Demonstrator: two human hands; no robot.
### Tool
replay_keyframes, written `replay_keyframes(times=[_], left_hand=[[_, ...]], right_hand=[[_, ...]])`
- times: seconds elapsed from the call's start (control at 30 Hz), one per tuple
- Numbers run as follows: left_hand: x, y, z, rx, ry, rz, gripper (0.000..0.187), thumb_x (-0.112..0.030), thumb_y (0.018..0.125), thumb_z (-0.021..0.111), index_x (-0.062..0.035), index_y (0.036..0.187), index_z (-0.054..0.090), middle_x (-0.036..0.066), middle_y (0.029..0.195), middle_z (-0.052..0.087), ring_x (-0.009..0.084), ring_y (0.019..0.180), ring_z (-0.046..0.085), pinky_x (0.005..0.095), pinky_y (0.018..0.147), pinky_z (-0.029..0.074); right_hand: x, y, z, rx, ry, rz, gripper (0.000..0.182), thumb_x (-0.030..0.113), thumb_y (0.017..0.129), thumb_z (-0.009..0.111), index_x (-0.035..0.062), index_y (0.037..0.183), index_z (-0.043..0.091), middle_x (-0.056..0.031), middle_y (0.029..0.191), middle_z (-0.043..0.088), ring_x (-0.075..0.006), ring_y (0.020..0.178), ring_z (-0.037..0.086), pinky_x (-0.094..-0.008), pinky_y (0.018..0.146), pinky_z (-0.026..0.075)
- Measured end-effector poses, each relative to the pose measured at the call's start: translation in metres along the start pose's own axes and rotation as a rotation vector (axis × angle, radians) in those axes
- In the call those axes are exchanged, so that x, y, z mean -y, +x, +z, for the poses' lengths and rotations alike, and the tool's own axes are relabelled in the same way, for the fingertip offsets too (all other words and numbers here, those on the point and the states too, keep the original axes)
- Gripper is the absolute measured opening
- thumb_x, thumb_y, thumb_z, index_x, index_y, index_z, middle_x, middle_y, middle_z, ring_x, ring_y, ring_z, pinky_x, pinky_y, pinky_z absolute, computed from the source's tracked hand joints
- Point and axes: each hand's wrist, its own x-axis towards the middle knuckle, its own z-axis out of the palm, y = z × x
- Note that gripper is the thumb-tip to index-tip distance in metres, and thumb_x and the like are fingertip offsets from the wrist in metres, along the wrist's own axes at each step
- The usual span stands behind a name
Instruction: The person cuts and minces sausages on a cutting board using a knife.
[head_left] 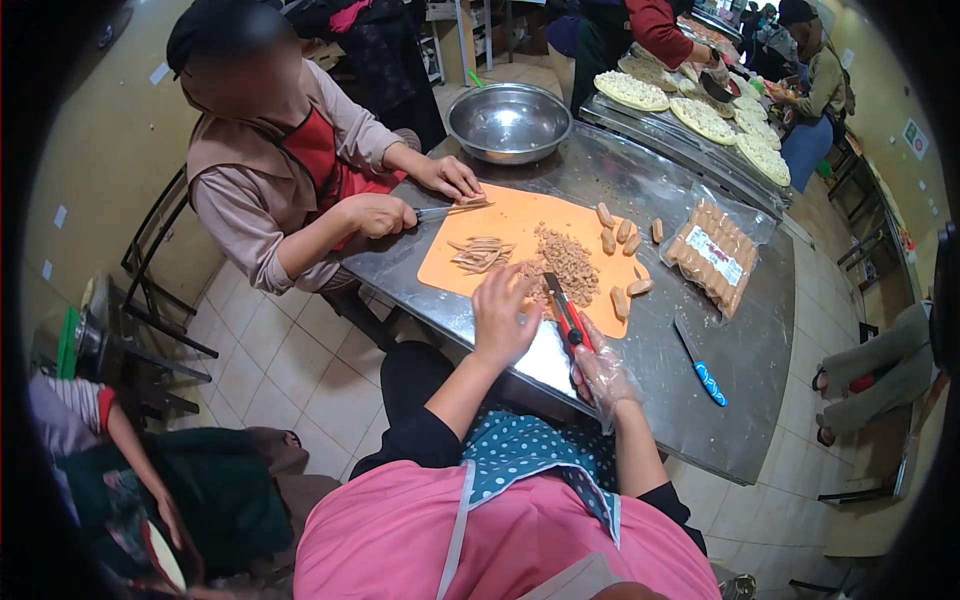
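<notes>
My right hand (602,370), in a clear plastic glove, grips a knife (568,318) with a red-and-black handle and a dark blade. The blade points forward over the orange cutting board (450,268). Bare and with fingers apart, my left hand (503,315) is at the board's near edge, its fingertips beside a heap of finely chopped sausage (568,262). Thin sausage strips (483,254) lie left of the heap. Short sausage pieces (618,302) are along the board's right side.
Across the corner, a person (262,165) cuts sausage with another knife (452,211). A blue-handled knife (700,362) and a sausage pack (712,255) lie on the metal table (650,400) at right. Behind stand a steel bowl (509,122) and topped pizza bases (702,120).
</notes>
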Motion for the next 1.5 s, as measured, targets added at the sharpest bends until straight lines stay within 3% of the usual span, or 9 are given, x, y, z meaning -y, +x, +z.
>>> replay_keyframes(times=[0.1,0.17,0.2,0.47,0.9,1.1,1.3,1.4,1.5], left_hand=[[0.011,-0.002,-0.01,-0.07,-0.001,-0.221,0.027,-0.014,0.073,0.06,-0.0073,0.099,0.059,0.013,0.111,0.053,0.0301,0.106,0.046,0.0411,0.089,0.036],[0.029,-0.008,-0.009,-0.104,-0.018,-0.244,0.024,-0.011,0.072,0.062,-0.0049,0.095,0.06,0.012,0.099,0.056,0.0283,0.095,0.052,0.0381,0.082,0.04],[0.036,-0.011,-0.009,-0.138,-0.043,-0.262,0.02,-0.009,0.071,0.064,-0.0025,0.09,0.061,0.011,0.086,0.06,0.0265,0.085,0.057,0.035,0.076,0.045],[0.041,-0.007,-0.009,-0.01,0.05,-0.211,0.017,-0.015,0.07,0.067,-0.0005,0.078,0.065,0.011,0.074,0.062,0.0262,0.071,0.058,0.0363,0.068,0.046],[0.039,0.0,-0.007,-0.004,0.044,-0.233,0.011,-0.012,0.069,0.066,-0.0011,0.069,0.064,0.011,0.067,0.06,0.0272,0.066,0.058,0.0373,0.063,0.045],[0.041,0.003,0.0,0.059,0.05,-0.257,0.008,-0.01,0.072,0.062,-0.0045,0.074,0.066,0.01,0.073,0.062,0.0278,0.074,0.058,0.0399,0.071,0.043],[0.028,0.017,-0.006,0.067,-0.119,-0.062,0.034,-0.014,0.078,0.056,-0.0067,0.111,0.06,0.014,0.108,0.059,0.0293,0.102,0.053,0.0401,0.085,0.041],[0.008,0.009,-0.011,0.159,0.008,0.052,0.05,-0.042,0.084,0.053,-0.0205,0.128,0.049,0.014,0.142,0.028,0.0351,0.132,0.022,0.0549,0.102,0.018],[-0.004,0.001,-0.006,0.312,0.172,0.211,0.056,-0.055,0.082,0.049,-0.0247,0.129,0.048,0.018,0.144,0.024,0.035,0.135,0.016,0.0575,0.103,0.012]], right_hand=[[-0.022,0.022,0.008,-0.035,-0.247,-0.069,0.059,0.018,0.088,0.045,0.0316,0.141,0.022,-0.011,0.069,0.058,-0.0209,0.056,0.057,-0.0354,0.054,0.046],[-0.013,0.025,0.022,-0.14,-0.673,-0.402,0.057,0.019,0.088,0.044,0.0314,0.14,0.022,-0.0226,0.079,0.061,-0.0355,0.068,0.061,-0.0444,0.064,0.046],[0.005,0.022,0.028,-0.049,-0.654,-0.275,0.056,0.021,0.089,0.043,0.0303,0.14,0.022,-0.0277,0.085,0.059,-0.0423,0.079,0.06,-0.0497,0.069,0.044],[0.035,0.02,0.052,-0.009,-0.956,-0.126,0.053,0.023,0.089,0.042,0.0289,0.139,0.026,-0.0261,0.081,0.06,-0.0392,0.076,0.061,-0.0474,0.069,0.045],[0.021,-0.01,0.046,-0.059,-1.119,-0.242,0.053,0.019,0.087,0.045,0.0229,0.138,0.029,-0.0242,0.068,0.059,-0.0404,0.063,0.059,-0.0489,0.057,0.044],[0.021,-0.021,0.03,-0.051,-1.124,-0.197,0.055,0.018,0.086,0.047,0.0283,0.137,0.031,-0.0246,0.072,0.059,-0.0404,0.067,0.06,-0.0484,0.062,0.045],[0.012,-0.017,0.002,-0.253,-1.159,-0.318,0.061,0.007,0.078,0.055,0.0328,0.131,0.04,-0.0186,0.082,0.055,-0.035,0.073,0.061,-0.0453,0.063,0.049],[0.014,-0.016,-0.003,-0.481,-1.211,-0.482,0.046,0.013,0.073,0.062,0.0306,0.116,0.057,-0.0116,0.075,0.052,-0.0286,0.07,0.059,-0.0407,0.06,0.048],[0.012,-0.016,-0.007,-0.489,-1.252,-0.587,0.046,0.014,0.071,0.064,0.0322,0.114,0.059,-0.0107,0.076,0.053,-0.0273,0.07,0.059,-0.0401,0.059,0.047]])
